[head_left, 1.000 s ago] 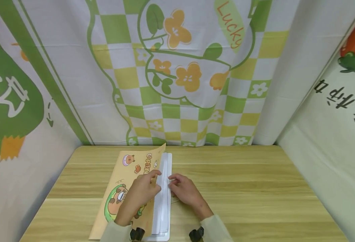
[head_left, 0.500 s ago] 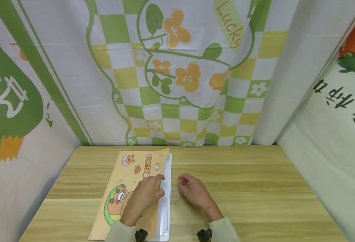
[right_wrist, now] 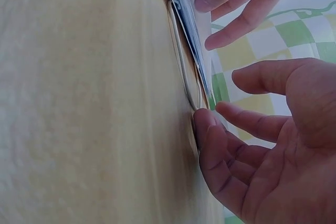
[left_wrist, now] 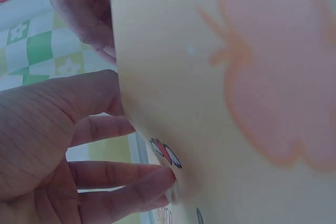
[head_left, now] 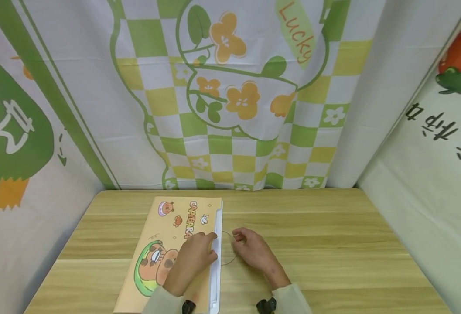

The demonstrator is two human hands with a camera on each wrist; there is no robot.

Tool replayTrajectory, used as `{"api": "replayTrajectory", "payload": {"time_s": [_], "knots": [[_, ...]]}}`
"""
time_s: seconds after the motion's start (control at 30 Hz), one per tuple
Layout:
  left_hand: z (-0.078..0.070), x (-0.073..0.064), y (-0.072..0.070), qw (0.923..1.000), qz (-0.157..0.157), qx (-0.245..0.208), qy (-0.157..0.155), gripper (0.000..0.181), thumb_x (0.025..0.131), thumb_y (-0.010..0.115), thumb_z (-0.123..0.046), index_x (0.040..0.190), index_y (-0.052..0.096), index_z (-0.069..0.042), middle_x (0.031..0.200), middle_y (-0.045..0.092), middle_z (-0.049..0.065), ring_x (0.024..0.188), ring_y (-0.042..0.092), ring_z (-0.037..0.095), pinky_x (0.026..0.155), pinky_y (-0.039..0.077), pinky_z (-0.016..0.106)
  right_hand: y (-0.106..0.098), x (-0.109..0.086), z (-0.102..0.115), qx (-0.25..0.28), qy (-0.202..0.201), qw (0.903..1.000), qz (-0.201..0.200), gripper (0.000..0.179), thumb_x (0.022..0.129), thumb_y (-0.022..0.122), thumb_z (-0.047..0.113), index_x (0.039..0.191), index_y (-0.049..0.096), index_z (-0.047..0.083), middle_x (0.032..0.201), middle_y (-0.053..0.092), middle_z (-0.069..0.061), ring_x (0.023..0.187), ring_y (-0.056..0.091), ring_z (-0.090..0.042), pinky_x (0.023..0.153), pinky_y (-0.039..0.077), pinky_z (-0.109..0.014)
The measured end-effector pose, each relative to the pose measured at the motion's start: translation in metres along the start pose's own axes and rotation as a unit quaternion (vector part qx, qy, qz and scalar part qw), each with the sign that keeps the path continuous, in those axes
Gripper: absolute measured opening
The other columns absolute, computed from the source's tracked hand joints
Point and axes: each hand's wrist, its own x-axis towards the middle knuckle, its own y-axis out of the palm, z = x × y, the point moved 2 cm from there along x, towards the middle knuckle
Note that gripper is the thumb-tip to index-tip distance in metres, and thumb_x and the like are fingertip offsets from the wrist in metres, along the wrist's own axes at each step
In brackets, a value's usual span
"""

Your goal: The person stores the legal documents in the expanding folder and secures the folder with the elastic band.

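A tan folder (head_left: pixel 145 244) with cartoon capybaras and "CAPYBARA" lettering lies on the left half of the table. Its cover lies almost flat, and a strip of the white inner side (head_left: pixel 217 261) shows along the right edge. My left hand (head_left: pixel 195 257) rests on the cover's right edge with thumb and fingers spread; in the left wrist view some fingertips are hidden by the cover. Thin elastic cord (head_left: pixel 230 263) loops out from the folder's right side. My right hand (head_left: pixel 254 250) hooks this cord (right_wrist: pixel 185 66) with curled fingers, thumb held apart, just right of the folder.
Wood-grain table (head_left: pixel 332 253) extends to the right of the hands. A patterned cloth curtain (head_left: pixel 238 152) hangs along the table's back edge, and printed cloth stands at both sides. A dark wrist strap shows at each sleeve.
My left hand has pressed the raised cover down and rightward over the white papers. My right hand has moved right, away from the folder's edge, drawing the elastic cord out into a loop.
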Motion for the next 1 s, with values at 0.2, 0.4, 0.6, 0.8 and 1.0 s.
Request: {"api": "replayTrajectory", "payload": {"time_s": [0.2,0.4,0.6,0.8,1.0], "knots": [[-0.006,0.000,0.004,0.9990,0.008,0.044,-0.005,0.038,0.073,0.076,-0.005,0.111,0.073,-0.002,0.082,0.065,0.014,0.065,0.055,0.022,0.051,0.047,0.034,0.000,0.001,-0.001,-0.007,0.001,1.0000,-0.002,0.031,0.097,0.068,0.016,0.123,0.067,0.000,0.106,0.070,-0.008,0.099,0.066,-0.026,0.089,0.053,-0.049],[-0.010,-0.002,0.006,0.9972,0.013,0.073,-0.012,0.035,0.075,0.080,-0.011,0.109,0.074,-0.004,0.083,0.065,0.014,0.066,0.054,0.024,0.053,0.049,0.036,-0.001,0.001,-0.004,-0.011,0.006,0.9999,0.002,0.031,0.096,0.069,0.016,0.123,0.068,-0.001,0.106,0.070,-0.006,0.101,0.065,-0.026,0.091,0.053,-0.049],[-0.008,-0.003,0.005,0.9978,0.014,0.063,-0.012,0.037,0.077,0.081,-0.014,0.111,0.073,-0.005,0.086,0.065,0.014,0.070,0.056,0.026,0.054,0.050,0.038,-0.001,0.003,-0.005,-0.011,0.012,0.9998,0.012,0.030,0.098,0.068,0.017,0.122,0.069,0.000,0.106,0.069,-0.004,0.101,0.064,-0.024,0.091,0.053,-0.049],[0.003,-0.005,0.001,0.9995,0.020,0.025,0.000,0.038,0.080,0.084,-0.019,0.114,0.072,-0.005,0.092,0.067,0.012,0.078,0.064,0.029,0.057,0.055,0.041,-0.001,0.002,-0.004,-0.013,0.011,0.9996,0.024,0.031,0.098,0.068,0.018,0.122,0.069,0.000,0.104,0.068,-0.002,0.098,0.063,-0.022,0.090,0.053,-0.049],[0.018,-0.012,-0.009,0.9969,0.059,-0.052,0.005,0.054,0.081,0.086,-0.009,0.130,0.065,-0.002,0.123,0.068,0.016,0.108,0.066,0.033,0.086,0.056,0.049,-0.001,0.001,-0.003,-0.013,0.015,0.9981,0.057,0.039,0.098,0.068,0.020,0.129,0.065,-0.003,0.107,0.069,-0.004,0.103,0.064,-0.025,0.094,0.052,-0.052]]}}
